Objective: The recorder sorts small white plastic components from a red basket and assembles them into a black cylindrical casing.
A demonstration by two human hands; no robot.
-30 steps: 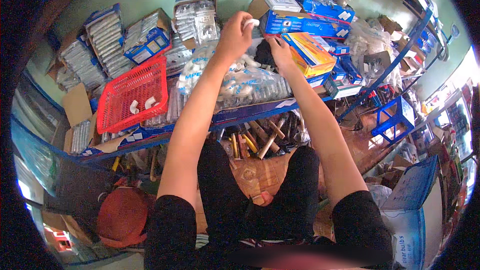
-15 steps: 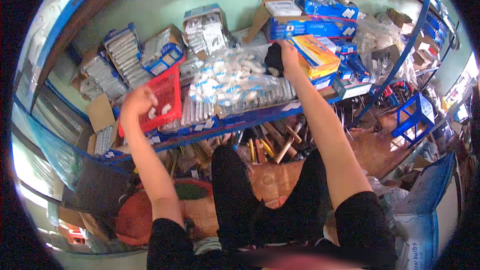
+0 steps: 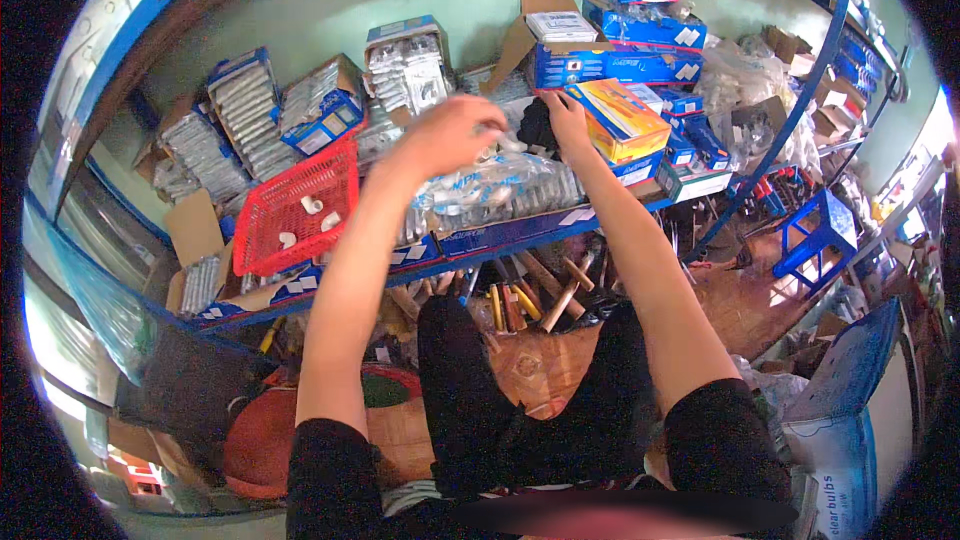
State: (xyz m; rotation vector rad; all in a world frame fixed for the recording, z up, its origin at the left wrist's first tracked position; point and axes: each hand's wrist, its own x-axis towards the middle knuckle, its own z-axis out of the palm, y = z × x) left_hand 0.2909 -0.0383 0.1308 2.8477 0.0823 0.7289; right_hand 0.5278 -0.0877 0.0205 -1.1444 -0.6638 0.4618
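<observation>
My left hand (image 3: 452, 136) is over the clear plastic bag (image 3: 480, 190) with blue print, its fingers curved and apart near the white fittings (image 3: 510, 143) at the bag's far end. Most of the bag's contents are hidden under this hand and forearm. My right hand (image 3: 568, 122) grips a crumpled black, cloth-like bundle (image 3: 538, 126) at the bag's right end. To the left, a red plastic basket (image 3: 262, 202) sits tilted on the shelf. In it lie a white pipe fitting (image 3: 312, 205) and two white elbow fittings (image 3: 288, 239).
Boxes of wrapped silvery packets (image 3: 408, 70) line the back wall. A yellow-orange box (image 3: 622, 125) on a blue one stands right of my right hand. The blue shelf edge (image 3: 510, 235) runs in front, with hammer handles (image 3: 565, 298) below. A blue stool (image 3: 822, 230) stands right.
My left hand has moved right, from the red basket to the plastic bag, leaving the fittings in the basket in plain sight. My right hand stays at the black bundle.
</observation>
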